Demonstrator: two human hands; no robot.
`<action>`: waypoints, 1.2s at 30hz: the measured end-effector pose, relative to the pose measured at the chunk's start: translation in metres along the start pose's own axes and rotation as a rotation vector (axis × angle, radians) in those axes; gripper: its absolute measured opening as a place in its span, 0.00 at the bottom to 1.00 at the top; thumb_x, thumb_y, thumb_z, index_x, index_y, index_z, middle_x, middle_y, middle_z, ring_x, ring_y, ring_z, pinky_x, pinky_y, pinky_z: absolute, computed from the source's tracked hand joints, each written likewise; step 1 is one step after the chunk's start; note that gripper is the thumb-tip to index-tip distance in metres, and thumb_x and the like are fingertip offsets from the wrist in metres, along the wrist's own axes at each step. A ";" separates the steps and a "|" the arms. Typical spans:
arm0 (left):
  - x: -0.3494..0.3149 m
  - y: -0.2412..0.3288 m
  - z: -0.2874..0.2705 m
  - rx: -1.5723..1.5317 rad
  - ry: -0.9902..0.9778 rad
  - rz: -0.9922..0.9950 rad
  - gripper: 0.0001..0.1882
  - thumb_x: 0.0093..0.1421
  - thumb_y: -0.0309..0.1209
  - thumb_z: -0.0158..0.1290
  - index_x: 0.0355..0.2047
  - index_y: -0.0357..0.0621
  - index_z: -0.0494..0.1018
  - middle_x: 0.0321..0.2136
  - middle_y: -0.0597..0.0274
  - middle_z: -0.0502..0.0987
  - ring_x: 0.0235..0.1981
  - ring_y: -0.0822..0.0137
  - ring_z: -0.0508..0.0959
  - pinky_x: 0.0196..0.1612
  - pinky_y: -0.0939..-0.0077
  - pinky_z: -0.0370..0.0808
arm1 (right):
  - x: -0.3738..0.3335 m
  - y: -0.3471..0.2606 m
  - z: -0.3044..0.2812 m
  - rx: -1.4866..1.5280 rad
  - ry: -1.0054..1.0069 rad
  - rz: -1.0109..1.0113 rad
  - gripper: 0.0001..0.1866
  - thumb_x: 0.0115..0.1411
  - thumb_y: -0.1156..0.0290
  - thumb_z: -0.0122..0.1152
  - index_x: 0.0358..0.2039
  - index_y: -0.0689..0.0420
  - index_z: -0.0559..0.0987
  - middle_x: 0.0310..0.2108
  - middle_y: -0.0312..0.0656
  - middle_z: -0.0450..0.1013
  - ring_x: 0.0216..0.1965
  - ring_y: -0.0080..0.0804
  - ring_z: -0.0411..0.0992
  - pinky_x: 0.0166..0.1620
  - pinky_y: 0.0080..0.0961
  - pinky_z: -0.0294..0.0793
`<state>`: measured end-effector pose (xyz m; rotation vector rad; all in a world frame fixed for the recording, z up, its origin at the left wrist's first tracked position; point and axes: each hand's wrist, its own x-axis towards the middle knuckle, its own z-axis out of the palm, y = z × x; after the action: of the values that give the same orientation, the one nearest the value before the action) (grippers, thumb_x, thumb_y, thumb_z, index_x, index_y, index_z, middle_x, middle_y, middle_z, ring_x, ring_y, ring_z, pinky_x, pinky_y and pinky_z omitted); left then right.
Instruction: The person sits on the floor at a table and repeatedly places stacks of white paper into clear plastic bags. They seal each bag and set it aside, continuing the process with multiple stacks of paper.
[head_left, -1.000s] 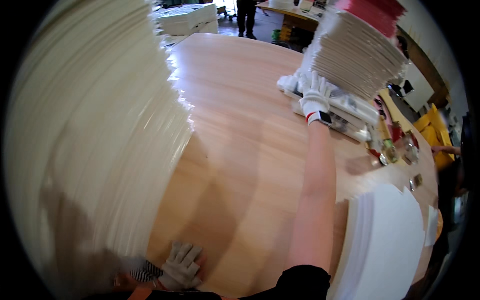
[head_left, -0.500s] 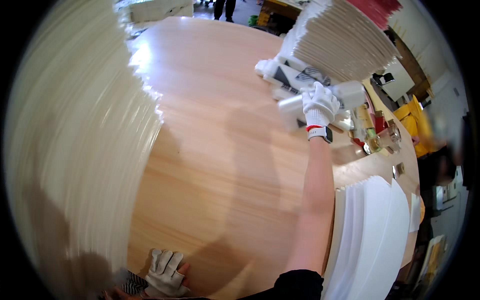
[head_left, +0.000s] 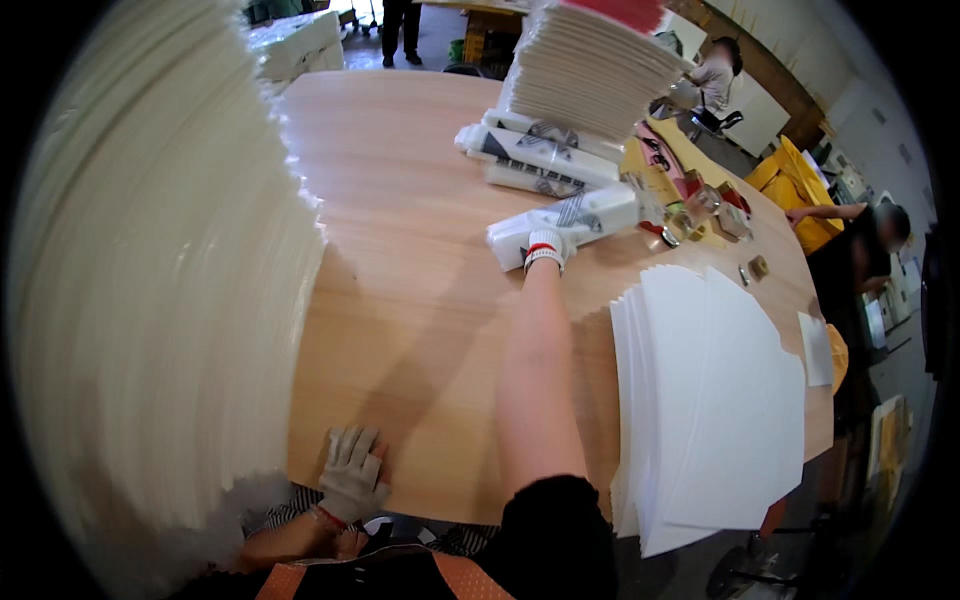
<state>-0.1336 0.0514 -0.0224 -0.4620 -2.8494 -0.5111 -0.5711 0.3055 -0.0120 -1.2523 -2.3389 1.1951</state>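
Note:
My right hand (head_left: 546,247), in a white work glove with a red cuff band, grips a long white wrapped package (head_left: 570,224) lying on the wooden table (head_left: 420,300). My right arm stretches far out across the tabletop. My left hand (head_left: 352,472), also gloved, rests flat on the table's near edge with fingers spread and nothing in it. Two or three more white wrapped packages (head_left: 535,158) lie farther back, beside a tall stack of cream sheets (head_left: 595,60).
A huge blurred pile of cream sheets (head_left: 150,280) fills the left. A fanned stack of white sheets (head_left: 715,390) lies at the right near edge. Small jars and tools (head_left: 700,205) sit at the far right. Other people stand at the far right and back.
My right hand has taken one white package from the group by the far stack and drawn it toward me across the table. My left hand stays on the near edge.

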 end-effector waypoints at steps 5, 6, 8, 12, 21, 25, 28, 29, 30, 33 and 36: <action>0.000 0.002 -0.012 -0.025 -0.027 -0.005 0.23 0.42 0.34 0.56 0.41 0.38 0.71 0.52 0.47 0.66 0.56 0.45 0.62 0.58 0.39 0.54 | -0.014 0.045 -0.037 -0.081 -0.175 -0.068 0.59 0.42 0.56 0.71 0.66 0.54 0.41 0.58 0.56 0.55 0.51 0.46 0.67 0.50 0.39 0.71; -0.001 0.002 -0.011 -0.008 -0.028 0.003 0.23 0.42 0.34 0.56 0.41 0.38 0.71 0.53 0.47 0.65 0.56 0.45 0.62 0.58 0.40 0.54 | -0.014 0.064 -0.049 -0.098 -0.229 -0.106 0.59 0.42 0.56 0.71 0.66 0.54 0.41 0.57 0.56 0.57 0.51 0.45 0.67 0.49 0.39 0.71; -0.008 -0.003 -0.002 0.022 -0.026 0.003 0.24 0.43 0.36 0.56 0.41 0.38 0.71 0.53 0.48 0.65 0.56 0.45 0.62 0.59 0.40 0.54 | -0.030 0.100 -0.072 -0.112 -0.357 -0.187 0.59 0.42 0.56 0.72 0.66 0.54 0.41 0.56 0.55 0.60 0.50 0.44 0.68 0.48 0.39 0.72; -0.023 -0.012 0.017 0.032 0.068 -0.001 0.20 0.43 0.37 0.54 0.37 0.40 0.71 0.53 0.47 0.66 0.56 0.46 0.63 0.60 0.43 0.53 | -0.131 0.176 -0.141 0.306 -0.557 -0.253 0.53 0.47 0.61 0.69 0.65 0.56 0.46 0.43 0.48 0.71 0.44 0.34 0.71 0.43 0.30 0.75; -0.081 0.041 -0.001 -0.685 0.038 -0.281 0.13 0.54 0.32 0.52 0.38 0.40 0.73 0.40 0.55 0.75 0.43 0.61 0.74 0.47 0.70 0.69 | -0.414 0.327 -0.321 1.616 -1.192 0.731 0.25 0.60 0.54 0.52 0.52 0.57 0.67 0.37 0.43 0.72 0.31 0.29 0.72 0.32 0.29 0.75; -0.124 0.086 0.002 -1.313 -0.269 -0.396 0.12 0.59 0.32 0.52 0.40 0.38 0.72 0.30 0.65 0.74 0.31 0.76 0.71 0.37 0.79 0.70 | -0.441 0.373 -0.334 1.898 -1.451 0.908 0.24 0.60 0.55 0.51 0.52 0.56 0.68 0.38 0.40 0.71 0.30 0.25 0.70 0.29 0.26 0.71; -0.137 0.106 -0.022 -1.181 -0.285 -0.397 0.15 0.57 0.35 0.56 0.40 0.39 0.70 0.34 0.61 0.74 0.37 0.71 0.73 0.41 0.76 0.71 | -0.448 0.383 -0.332 1.964 -1.549 0.963 0.23 0.61 0.56 0.50 0.52 0.56 0.68 0.38 0.38 0.71 0.29 0.22 0.68 0.28 0.24 0.69; -0.139 0.111 -0.025 -1.088 -0.213 -0.366 0.16 0.56 0.36 0.57 0.39 0.39 0.69 0.34 0.59 0.74 0.36 0.69 0.73 0.40 0.75 0.71 | -0.448 0.384 -0.330 1.967 -1.575 0.969 0.22 0.61 0.56 0.50 0.52 0.56 0.68 0.38 0.37 0.71 0.29 0.21 0.68 0.27 0.23 0.68; -0.138 0.115 -0.031 -0.991 -0.138 -0.332 0.17 0.54 0.36 0.58 0.39 0.39 0.69 0.34 0.57 0.73 0.36 0.67 0.74 0.39 0.75 0.71 | -0.448 0.381 -0.330 1.968 -1.590 0.969 0.22 0.61 0.57 0.50 0.52 0.55 0.68 0.39 0.37 0.71 0.28 0.20 0.67 0.26 0.22 0.67; -0.119 0.114 -0.049 -0.605 0.000 -0.022 0.23 0.48 0.41 0.61 0.38 0.40 0.69 0.35 0.53 0.70 0.34 0.58 0.75 0.36 0.68 0.72 | -0.447 0.374 -0.330 1.877 -1.613 1.005 0.19 0.63 0.58 0.46 0.48 0.56 0.69 0.32 0.33 0.66 0.22 0.18 0.59 0.24 0.18 0.59; -0.104 0.121 -0.064 -0.429 0.061 0.130 0.20 0.46 0.43 0.61 0.31 0.41 0.70 0.33 0.54 0.72 0.33 0.54 0.75 0.34 0.62 0.73 | -0.448 0.379 -0.327 1.793 -1.554 0.974 0.17 0.63 0.57 0.46 0.45 0.55 0.70 0.29 0.32 0.65 0.20 0.20 0.57 0.24 0.18 0.58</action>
<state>0.0133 0.1081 0.0467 -0.6824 -2.6228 -1.0950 0.0982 0.2526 -0.0139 -0.3812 0.5271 3.6791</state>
